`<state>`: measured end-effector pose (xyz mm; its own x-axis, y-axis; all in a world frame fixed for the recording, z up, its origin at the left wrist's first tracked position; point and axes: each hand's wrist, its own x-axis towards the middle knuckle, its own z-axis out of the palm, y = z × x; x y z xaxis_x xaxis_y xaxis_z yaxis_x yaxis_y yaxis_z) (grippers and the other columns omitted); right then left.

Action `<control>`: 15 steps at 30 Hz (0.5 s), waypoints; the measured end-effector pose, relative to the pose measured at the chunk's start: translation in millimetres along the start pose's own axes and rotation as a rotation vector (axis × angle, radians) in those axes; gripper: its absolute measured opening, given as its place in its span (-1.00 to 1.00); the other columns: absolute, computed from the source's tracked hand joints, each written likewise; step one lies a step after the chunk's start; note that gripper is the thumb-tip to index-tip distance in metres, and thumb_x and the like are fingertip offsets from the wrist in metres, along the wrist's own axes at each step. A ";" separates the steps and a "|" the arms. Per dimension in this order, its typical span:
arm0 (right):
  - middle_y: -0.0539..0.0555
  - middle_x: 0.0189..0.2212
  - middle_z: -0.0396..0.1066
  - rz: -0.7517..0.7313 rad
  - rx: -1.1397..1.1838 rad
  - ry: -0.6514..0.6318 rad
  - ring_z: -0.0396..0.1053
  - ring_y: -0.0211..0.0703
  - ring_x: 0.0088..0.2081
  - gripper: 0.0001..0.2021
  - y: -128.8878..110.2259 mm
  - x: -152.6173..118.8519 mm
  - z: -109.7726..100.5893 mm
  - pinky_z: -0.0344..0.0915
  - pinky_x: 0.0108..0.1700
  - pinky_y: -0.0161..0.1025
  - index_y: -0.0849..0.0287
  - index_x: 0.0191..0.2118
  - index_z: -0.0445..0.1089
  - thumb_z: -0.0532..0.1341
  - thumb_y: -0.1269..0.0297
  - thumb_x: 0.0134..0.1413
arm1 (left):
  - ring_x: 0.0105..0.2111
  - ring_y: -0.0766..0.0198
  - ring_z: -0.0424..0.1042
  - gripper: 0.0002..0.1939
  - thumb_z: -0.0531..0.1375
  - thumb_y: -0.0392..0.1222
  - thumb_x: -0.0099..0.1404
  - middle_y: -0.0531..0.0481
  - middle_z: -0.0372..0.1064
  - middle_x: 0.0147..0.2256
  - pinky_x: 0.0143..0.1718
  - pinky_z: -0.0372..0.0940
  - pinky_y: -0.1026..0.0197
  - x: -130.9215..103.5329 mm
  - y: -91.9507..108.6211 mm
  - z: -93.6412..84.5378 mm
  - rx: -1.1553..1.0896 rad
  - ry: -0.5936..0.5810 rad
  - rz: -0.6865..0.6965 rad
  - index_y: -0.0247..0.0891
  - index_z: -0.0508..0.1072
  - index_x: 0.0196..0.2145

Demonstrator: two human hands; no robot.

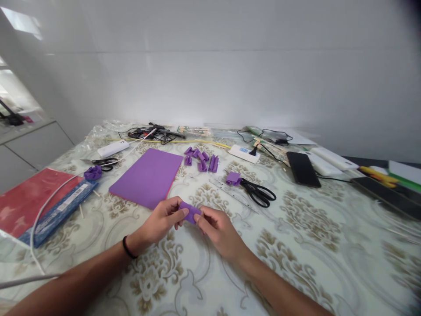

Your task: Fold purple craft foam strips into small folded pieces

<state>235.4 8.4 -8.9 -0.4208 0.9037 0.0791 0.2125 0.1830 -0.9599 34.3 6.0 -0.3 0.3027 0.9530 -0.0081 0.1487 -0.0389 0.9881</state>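
A small purple paper piece (190,212) is pinched between my two hands above the patterned tablecloth. My left hand (164,218) grips its left end, thumb on top. At its right end my right hand (215,226) is closed on it in the same way. Just behind my left hand lies a large purple sheet (148,175) over a red one. Several small folded purple pieces (202,160) sit beyond my hands. Black-handled scissors (258,192) lie to the right, with another purple piece (233,178) on their blades, beside a clear ruler (232,195).
On the left are a red and blue packet (49,202), crumpled purple paper (93,173), more scissors (107,164) and a white cable (39,215). A power strip (245,153), a black phone (302,169) and a dark device (388,195) lie to the right. Black cables (154,133) lie at the back.
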 end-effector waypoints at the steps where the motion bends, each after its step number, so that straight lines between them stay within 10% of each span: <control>1: -0.10 -0.60 0.09 -0.012 -0.009 0.011 0.08 -0.25 -0.51 -0.61 -0.5 -0.4 -0.5 0.02 -0.44 -0.26 0.12 -0.53 0.13 0.14 0.10 0.30 | -0.53 0.36 0.28 -0.68 0.23 -0.01 0.38 0.11 0.29 -0.56 -0.45 0.16 0.28 -0.2 1.0 0.4 -0.010 -0.002 -0.002 -0.28 0.34 -0.43; 15: 0.02 -0.34 0.40 -0.068 -0.083 0.109 0.35 -0.16 -0.36 -0.88 2.6 0.8 5.0 0.28 -0.29 -0.25 0.12 -0.16 0.37 0.18 0.20 0.31 | -0.54 0.37 0.29 -0.73 0.19 -0.02 0.42 0.13 0.28 -0.54 -0.49 0.21 0.32 3.6 -11.3 2.7 0.059 -0.070 0.010 -0.26 0.34 -0.34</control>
<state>231.2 7.6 -12.6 -0.3396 0.9239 0.1765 0.2605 0.2727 -0.9262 36.3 9.1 -11.9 0.3695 0.9291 -0.0111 0.1996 -0.0678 0.9775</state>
